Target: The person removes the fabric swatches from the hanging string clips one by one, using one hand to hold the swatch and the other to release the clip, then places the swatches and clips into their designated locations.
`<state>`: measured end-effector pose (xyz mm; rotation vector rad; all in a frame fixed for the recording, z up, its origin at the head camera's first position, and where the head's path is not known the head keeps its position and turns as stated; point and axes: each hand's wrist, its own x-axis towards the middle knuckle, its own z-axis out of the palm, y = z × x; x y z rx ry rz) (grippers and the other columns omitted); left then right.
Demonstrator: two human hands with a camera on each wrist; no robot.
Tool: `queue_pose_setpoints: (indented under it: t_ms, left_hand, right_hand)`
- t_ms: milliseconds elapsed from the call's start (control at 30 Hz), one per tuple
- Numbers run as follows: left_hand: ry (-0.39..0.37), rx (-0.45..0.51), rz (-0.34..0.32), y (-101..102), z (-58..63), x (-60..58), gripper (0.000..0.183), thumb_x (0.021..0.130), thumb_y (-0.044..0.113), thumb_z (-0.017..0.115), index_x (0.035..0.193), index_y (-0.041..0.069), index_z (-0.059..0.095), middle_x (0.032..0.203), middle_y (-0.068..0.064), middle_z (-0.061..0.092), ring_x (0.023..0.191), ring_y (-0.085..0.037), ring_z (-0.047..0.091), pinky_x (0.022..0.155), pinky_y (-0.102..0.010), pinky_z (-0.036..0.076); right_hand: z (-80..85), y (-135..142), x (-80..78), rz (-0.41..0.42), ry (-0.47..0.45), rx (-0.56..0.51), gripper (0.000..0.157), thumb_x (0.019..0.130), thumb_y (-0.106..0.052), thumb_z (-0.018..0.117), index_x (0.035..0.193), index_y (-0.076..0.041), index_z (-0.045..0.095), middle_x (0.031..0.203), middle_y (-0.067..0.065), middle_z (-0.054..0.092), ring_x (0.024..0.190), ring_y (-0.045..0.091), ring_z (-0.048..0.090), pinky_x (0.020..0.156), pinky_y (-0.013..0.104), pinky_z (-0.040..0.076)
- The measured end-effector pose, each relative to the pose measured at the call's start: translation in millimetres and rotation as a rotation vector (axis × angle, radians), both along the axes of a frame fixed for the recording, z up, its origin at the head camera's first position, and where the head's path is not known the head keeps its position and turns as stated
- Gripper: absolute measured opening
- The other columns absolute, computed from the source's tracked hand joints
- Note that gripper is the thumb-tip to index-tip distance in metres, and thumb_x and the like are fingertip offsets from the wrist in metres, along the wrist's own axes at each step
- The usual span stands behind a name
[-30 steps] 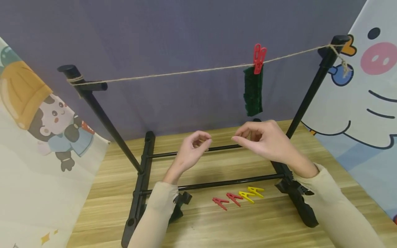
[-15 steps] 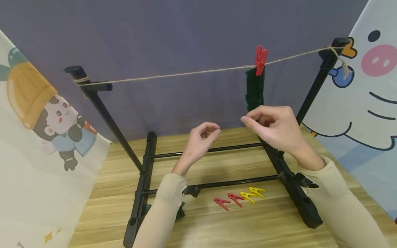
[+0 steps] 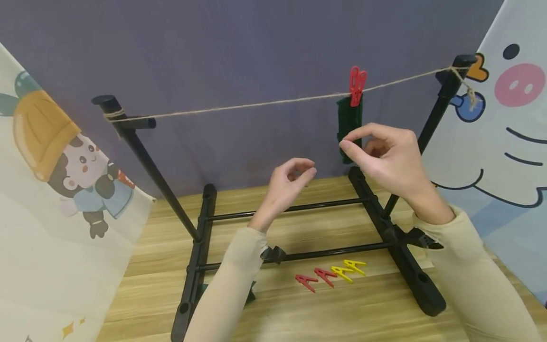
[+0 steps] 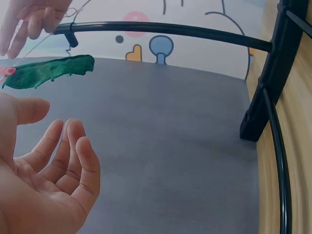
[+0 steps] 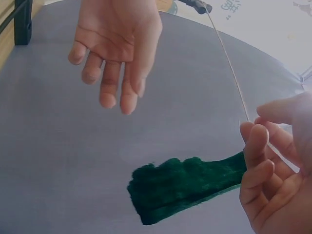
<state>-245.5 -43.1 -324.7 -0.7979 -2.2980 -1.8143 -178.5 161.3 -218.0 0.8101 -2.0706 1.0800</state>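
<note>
A narrow dark green cloth (image 3: 348,116) hangs from a twine line (image 3: 256,103), fastened by a red clothespin (image 3: 357,86) at its top. My right hand (image 3: 395,164) is raised in front of the cloth's lower part, fingers loosely bent and thumb near the forefinger, with nothing held. To its left and lower, my left hand (image 3: 287,187) hovers with relaxed, slightly curved fingers, also holding nothing. In the left wrist view a gap shows between its thumb and fingers (image 4: 87,165). On the wooden table lie two red clothespins (image 3: 306,282) and two yellow clothespins (image 3: 342,273).
The twine runs between a left black post (image 3: 149,164) and a right black post (image 3: 436,114). Low crossbars (image 3: 329,251) join the rack's feet near the table. Part of another dark green cloth (image 3: 251,293) shows beside my left sleeve. A grey backdrop (image 3: 239,52) stands behind.
Both hands have risen and moved to the right, the right hand now overlapping the hanging cloth in the head view. The cloth stays pinned and the loose clothespins have not moved.
</note>
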Motion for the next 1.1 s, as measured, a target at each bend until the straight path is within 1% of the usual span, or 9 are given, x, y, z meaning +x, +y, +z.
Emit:
queue_pose_setpoints:
  t_ms: [200,300,400,467,567,767,900,1000,1100]
  left_hand:
    - [0.007,-0.020,-0.006,3.7,4.9,-6.0,0.025,0.095,0.034,0.061,0.114,0.019,0.066,0.101,0.004,0.065,0.079,-0.016,0.063,0.068,-0.034,0.052]
    - [0.005,-0.016,-0.017,6.2,10.7,-6.6,0.025,0.095,0.035,0.061,0.115,0.020,0.065,0.102,0.005,0.064,0.080,-0.016,0.063,0.070,-0.034,0.052]
    - [0.015,-0.002,-0.026,7.8,18.0,-7.7,0.027,0.094,0.037,0.061,0.115,0.021,0.065,0.103,0.006,0.064,0.079,-0.016,0.064,0.069,-0.036,0.053]
    - [0.024,0.016,-0.030,7.6,23.5,-9.0,0.027,0.094,0.037,0.061,0.115,0.021,0.065,0.103,0.006,0.064,0.079,-0.018,0.064,0.069,-0.040,0.053]
    - [0.045,0.026,-0.026,8.1,31.4,-10.9,0.027,0.094,0.038,0.061,0.115,0.022,0.065,0.104,0.006,0.064,0.079,-0.018,0.064,0.068,-0.041,0.053]
    - [0.068,0.052,-0.032,20.4,44.5,-8.1,0.029,0.093,0.031,0.064,0.118,0.017,0.064,0.107,0.002,0.065,0.077,-0.018,0.064,0.066,-0.034,0.053]
    - [0.046,0.058,-0.029,30.6,49.4,-6.7,0.034,0.093,0.031,0.064,0.123,0.016,0.061,0.110,0.001,0.064,0.077,-0.018,0.065,0.064,-0.032,0.053]
    - [0.012,0.049,-0.028,35.8,50.6,-7.7,0.039,0.093,0.036,0.063,0.128,0.020,0.056,0.115,0.006,0.062,0.079,-0.015,0.065,0.065,-0.031,0.053]
    - [0.002,0.046,-0.044,40.6,51.8,-8.0,0.042,0.093,0.040,0.061,0.131,0.024,0.054,0.118,0.010,0.059,0.082,-0.013,0.066,0.068,-0.032,0.053]
  right_hand:
    - [12.7,2.5,0.8,-0.015,0.043,-0.017,0.008,0.083,0.006,0.067,0.091,0.006,0.069,0.045,0.003,0.046,0.035,0.006,0.033,0.036,0.023,0.023]
    - [16.1,4.2,-0.5,-0.033,0.076,-0.050,0.013,0.086,0.004,0.065,0.098,0.008,0.068,0.062,0.008,0.061,0.036,0.006,0.039,0.037,0.021,0.028]
    - [15.6,7.6,-6.4,-0.050,0.092,-0.102,0.024,0.087,-0.001,0.066,0.111,0.001,0.066,0.087,0.009,0.069,0.039,0.008,0.043,0.039,0.020,0.031]
    - [14.1,12.1,-13.6,-0.063,0.102,-0.109,0.032,0.087,-0.004,0.066,0.120,-0.006,0.064,0.098,0.008,0.069,0.041,0.009,0.046,0.039,0.020,0.032]
    - [17.8,13.4,-16.9,-0.060,0.116,-0.115,0.038,0.088,-0.004,0.065,0.126,-0.008,0.060,0.104,0.009,0.068,0.042,0.007,0.047,0.041,0.018,0.036]
    - [27.2,13.7,-21.9,-0.032,0.122,-0.112,0.034,0.092,-0.008,0.061,0.126,-0.005,0.059,0.113,0.011,0.065,0.043,0.007,0.051,0.040,0.019,0.040]
    - [37.1,10.6,-20.6,-0.021,0.135,-0.106,0.032,0.095,-0.010,0.057,0.126,-0.001,0.057,0.118,0.014,0.062,0.044,0.005,0.051,0.042,0.018,0.042]
    - [43.0,8.2,-21.5,-0.049,0.057,-0.136,0.033,0.095,-0.013,0.058,0.127,-0.004,0.057,0.123,0.011,0.061,0.046,0.008,0.052,0.043,0.018,0.041]
    - [44.1,11.4,-25.5,-0.092,-0.098,-0.112,0.041,0.096,-0.022,0.059,0.135,-0.015,0.051,0.130,0.010,0.058,0.049,0.011,0.056,0.047,0.021,0.043]
